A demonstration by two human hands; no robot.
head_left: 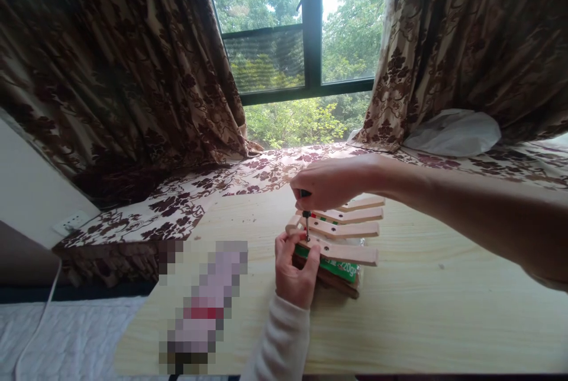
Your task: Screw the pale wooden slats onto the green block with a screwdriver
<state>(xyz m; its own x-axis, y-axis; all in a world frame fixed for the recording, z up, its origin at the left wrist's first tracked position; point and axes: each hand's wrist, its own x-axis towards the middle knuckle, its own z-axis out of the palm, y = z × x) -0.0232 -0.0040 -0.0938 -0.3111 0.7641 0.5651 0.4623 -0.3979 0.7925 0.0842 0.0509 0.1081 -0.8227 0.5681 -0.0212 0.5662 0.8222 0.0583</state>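
Screwdriver (306, 215) clamped in my right hand (323, 183), tip down on the nearest slat (348, 252).
My left hand (295, 271) grips that slat's end above a green pack (337, 268) on the worktop (444, 310); more slats (355, 230) lie behind it, curtains (133, 61) and a window (312, 44) beyond.

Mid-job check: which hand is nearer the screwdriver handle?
Right. The right hand is wrapped around the screwdriver handle. The left hand is below it, thumb and fingers at the end of the nearest wooden strip, close to the screwdriver's tip.
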